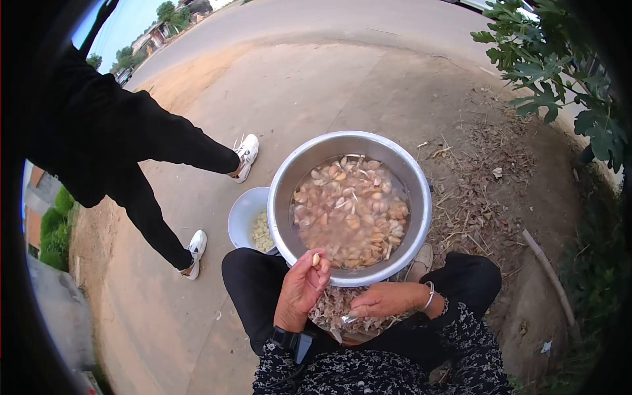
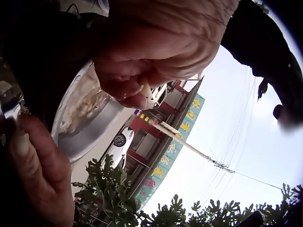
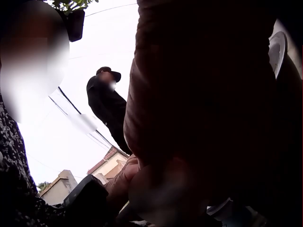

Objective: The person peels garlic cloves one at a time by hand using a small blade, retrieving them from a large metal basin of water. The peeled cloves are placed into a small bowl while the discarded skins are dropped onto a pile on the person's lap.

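My left hand (image 1: pixel 301 289) pinches a pale peeled garlic clove (image 1: pixel 316 259) between thumb and fingers, over the near rim of a big metal basin (image 1: pixel 282 168). Unpeeled garlic cloves (image 1: pixel 349 214) soak in the basin's cloudy water. My right hand (image 1: pixel 385 300) is lower, over a heap of garlic skins (image 1: pixel 332 304) between the knees. It grips a small shiny metal blade (image 1: pixel 349 319), whose handle is hidden in the fingers. In the left wrist view the right hand (image 2: pixel 45 170) shows at the lower left, close beside the metal.
A white bowl (image 1: pixel 238 214) with peeled cloves (image 1: pixel 262 234) stands left of the basin, partly under its rim. Another person in black trousers (image 1: pixel 178 141) and white shoes stands at the left. Dry litter (image 1: pixel 484 171), a stick (image 1: pixel 550 273) and a leafy plant (image 1: pixel 540 72) are at the right.
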Tool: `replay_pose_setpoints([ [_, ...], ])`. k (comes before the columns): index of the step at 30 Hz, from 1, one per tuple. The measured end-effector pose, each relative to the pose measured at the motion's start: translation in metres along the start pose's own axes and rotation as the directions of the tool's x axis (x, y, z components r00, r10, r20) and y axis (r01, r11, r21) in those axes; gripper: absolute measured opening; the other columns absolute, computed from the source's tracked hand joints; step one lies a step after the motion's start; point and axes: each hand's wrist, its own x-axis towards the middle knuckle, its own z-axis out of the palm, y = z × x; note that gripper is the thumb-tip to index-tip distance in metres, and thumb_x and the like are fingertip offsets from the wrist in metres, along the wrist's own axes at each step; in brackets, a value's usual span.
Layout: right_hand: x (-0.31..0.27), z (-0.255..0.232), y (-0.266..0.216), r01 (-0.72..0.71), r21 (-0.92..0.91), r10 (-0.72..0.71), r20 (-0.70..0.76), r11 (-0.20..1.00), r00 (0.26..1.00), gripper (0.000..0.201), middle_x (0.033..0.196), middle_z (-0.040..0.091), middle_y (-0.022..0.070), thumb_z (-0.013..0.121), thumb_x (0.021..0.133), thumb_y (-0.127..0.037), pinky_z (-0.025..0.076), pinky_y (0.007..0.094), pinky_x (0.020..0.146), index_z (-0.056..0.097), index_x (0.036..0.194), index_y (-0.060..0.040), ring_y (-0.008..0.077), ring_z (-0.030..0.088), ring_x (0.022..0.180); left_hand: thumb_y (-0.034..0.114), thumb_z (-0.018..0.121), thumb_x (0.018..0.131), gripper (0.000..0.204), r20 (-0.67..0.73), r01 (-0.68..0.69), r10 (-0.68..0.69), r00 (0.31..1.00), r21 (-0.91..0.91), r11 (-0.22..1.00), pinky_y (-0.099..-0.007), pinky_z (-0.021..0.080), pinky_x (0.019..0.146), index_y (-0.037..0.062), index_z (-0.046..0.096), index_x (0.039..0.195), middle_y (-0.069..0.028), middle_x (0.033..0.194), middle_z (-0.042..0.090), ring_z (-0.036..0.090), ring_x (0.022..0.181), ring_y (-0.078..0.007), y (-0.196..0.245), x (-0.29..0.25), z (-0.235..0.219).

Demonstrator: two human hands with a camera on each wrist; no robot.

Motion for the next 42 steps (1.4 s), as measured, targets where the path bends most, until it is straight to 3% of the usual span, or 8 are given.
replay_pose_setpoints([
  [16, 0.012, 0.004, -0.015, -0.327, -0.307, 0.011, -0.713, 0.894, 0.701, 0.024, 0.074, 0.062, 0.0151, 0.056, 0.093, -0.033, 0.048, 0.0460, 0.061, 0.058, 0.095, -0.0086, 0.0364, 0.063, 0.071, 0.029, 0.045, 0.102, 0.035, 0.143, -0.186, 0.160, 0.977, 0.937, 0.297, -0.0192, 0.036, 0.058, 0.0026, 0.054, 0.123, 0.0040, 0.072, 0.048, 0.046, 0.065, -0.0047, -0.007, -0.017, 0.024],
  [22, 0.006, -0.001, -0.004, -0.200, -0.214, 0.002, -0.679, 0.956, 0.735, 0.021, 0.071, 0.062, 0.0145, 0.055, 0.093, -0.030, 0.048, 0.0461, 0.061, 0.058, 0.092, -0.0093, 0.0354, 0.064, 0.073, 0.029, 0.050, 0.099, 0.037, 0.153, -0.035, -0.022, 0.988, 0.359, 0.933, -0.0230, 0.034, 0.050, 0.0009, 0.052, 0.123, -0.0003, 0.065, 0.044, 0.043, 0.058, -0.0100, -0.010, -0.015, 0.023],
  [28, -0.001, -0.011, -0.007, -0.213, -0.027, 0.122, -0.746, 0.977, 0.654, 0.026, 0.070, 0.060, 0.0143, 0.056, 0.094, -0.032, 0.047, 0.0401, 0.060, 0.061, 0.089, -0.0068, 0.0316, 0.063, 0.068, 0.027, 0.047, 0.100, 0.025, 0.185, -0.052, 0.049, 0.981, 0.013, 0.999, -0.0245, 0.035, 0.045, 0.0039, 0.052, 0.107, -0.0035, 0.066, 0.043, 0.042, 0.054, -0.0137, -0.004, -0.014, 0.008],
  [30, -0.006, -0.017, -0.007, -0.146, 0.182, 0.221, -0.511, 0.972, 0.831, 0.027, 0.070, 0.058, 0.0074, 0.055, 0.096, -0.029, 0.045, 0.0313, 0.062, 0.063, 0.090, -0.0036, 0.0179, 0.056, 0.064, 0.027, 0.048, 0.101, 0.022, 0.055, -0.187, 0.182, 0.982, 0.097, 0.978, -0.0243, 0.035, 0.046, 0.0056, 0.051, 0.101, -0.0032, 0.068, 0.043, 0.041, 0.054, -0.0133, 0.020, -0.015, 0.004],
  [33, 0.001, -0.010, -0.006, -0.097, 0.172, 0.168, -0.475, 0.980, 0.864, 0.032, 0.071, 0.056, 0.0034, 0.054, 0.097, -0.031, 0.044, 0.0295, 0.064, 0.061, 0.088, -0.0018, 0.0122, 0.053, 0.068, 0.024, 0.049, 0.100, 0.018, -0.115, -0.432, 0.572, 0.812, 0.538, 0.723, -0.0257, 0.044, 0.062, 0.0064, 0.053, 0.103, -0.0062, 0.082, 0.056, 0.055, 0.070, -0.0143, 0.076, -0.001, -0.018],
  [36, -0.001, -0.013, -0.012, -0.113, 0.179, 0.194, -0.543, 0.977, 0.817, 0.033, 0.073, 0.057, 0.0021, 0.053, 0.098, -0.032, 0.044, 0.0281, 0.064, 0.061, 0.088, -0.0014, 0.0111, 0.052, 0.068, 0.023, 0.053, 0.098, 0.030, -0.140, -0.122, 0.635, 0.760, 0.929, 0.350, -0.0345, 0.044, 0.092, 0.0052, 0.054, 0.122, -0.0123, 0.106, 0.061, 0.057, 0.104, -0.0220, 0.115, 0.017, -0.044],
  [38, -0.005, -0.022, -0.009, -0.110, 0.225, 0.229, -0.620, 0.968, 0.751, 0.033, 0.074, 0.058, 0.0010, 0.053, 0.098, -0.032, 0.043, 0.0265, 0.064, 0.061, 0.087, -0.0012, 0.0103, 0.051, 0.068, 0.014, 0.061, 0.091, 0.036, 0.418, 0.122, 0.699, 0.581, 0.804, -0.582, -0.0379, 0.044, 0.095, 0.0044, 0.053, 0.124, -0.0168, 0.112, 0.060, 0.057, 0.107, -0.0295, 0.120, 0.035, -0.073],
  [42, -0.016, -0.036, -0.001, -0.092, 0.381, 0.376, -0.792, 0.920, 0.480, 0.036, 0.074, 0.062, 0.0050, 0.054, 0.097, -0.034, 0.046, 0.0272, 0.064, 0.062, 0.095, 0.0007, 0.0106, 0.056, 0.068, 0.013, 0.062, 0.091, 0.019, 0.249, -0.170, 0.501, 0.829, 0.965, -0.199, -0.0311, 0.049, 0.079, 0.0000, 0.064, 0.105, -0.0108, 0.088, 0.067, 0.064, 0.082, -0.0221, 0.040, 0.053, 0.001],
])
